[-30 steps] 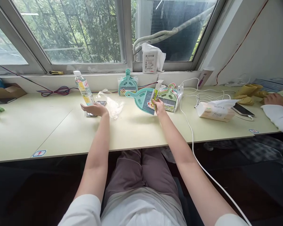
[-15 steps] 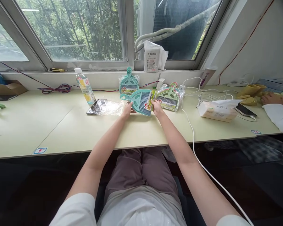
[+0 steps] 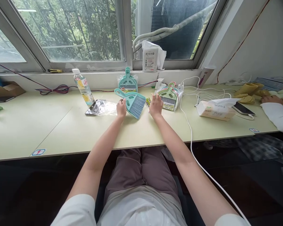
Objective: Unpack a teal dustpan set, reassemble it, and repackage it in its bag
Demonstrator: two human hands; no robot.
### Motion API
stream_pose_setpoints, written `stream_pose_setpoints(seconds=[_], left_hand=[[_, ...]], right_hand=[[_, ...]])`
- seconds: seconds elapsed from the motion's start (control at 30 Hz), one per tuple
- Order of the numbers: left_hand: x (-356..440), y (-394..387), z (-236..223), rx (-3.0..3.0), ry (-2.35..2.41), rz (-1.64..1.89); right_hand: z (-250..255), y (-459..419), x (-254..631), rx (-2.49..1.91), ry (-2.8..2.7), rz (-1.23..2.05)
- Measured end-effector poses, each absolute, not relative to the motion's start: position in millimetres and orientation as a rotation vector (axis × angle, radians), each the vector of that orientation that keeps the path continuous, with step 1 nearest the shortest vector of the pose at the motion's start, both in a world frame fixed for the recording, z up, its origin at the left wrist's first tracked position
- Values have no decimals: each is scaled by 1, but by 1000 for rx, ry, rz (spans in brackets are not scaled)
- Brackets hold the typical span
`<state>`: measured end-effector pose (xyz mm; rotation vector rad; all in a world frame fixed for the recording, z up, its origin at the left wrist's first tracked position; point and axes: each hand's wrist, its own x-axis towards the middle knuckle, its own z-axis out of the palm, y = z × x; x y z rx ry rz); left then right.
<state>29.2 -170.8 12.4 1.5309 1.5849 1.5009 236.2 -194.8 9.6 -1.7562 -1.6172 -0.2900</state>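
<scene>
My left hand (image 3: 121, 108) is closed around the teal dustpan and brush set (image 3: 135, 103), near the base of its handle. The set is tilted, its grey bristles facing down and right. My right hand (image 3: 156, 105) has a printed cardboard label (image 3: 148, 101) at its palm side, apart from the bristles; the hand covers most of the label. Just beyond that hand lies a wrapped green dustpan and brush set (image 3: 170, 95) on the table. Another wrapped teal set (image 3: 127, 82) leans against the wall behind.
A drink bottle (image 3: 83, 87) stands left, beside a dark flat device (image 3: 91, 110) and crumpled clear plastic wrapping (image 3: 106, 107). To the right are a tissue pack (image 3: 215, 110), a phone (image 3: 244, 109) and a white cable (image 3: 190, 125). Another person's hand (image 3: 272, 99) rests at the far right.
The label has come away from the teal set, and my right hand has it to the right. My left hand has shifted the set slightly left and tilted it.
</scene>
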Motion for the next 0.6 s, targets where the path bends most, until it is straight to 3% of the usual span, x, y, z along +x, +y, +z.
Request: stream_pose_setpoints(seconds=[0.2,0.6], left_hand=[[46,-189,18,1936,1406,1334],[59,-194,15,1899,1030,1214]], right_hand=[[21,-207,212,-1430,-1862,-266],[16,-206,208,-1617,-1741,-140]])
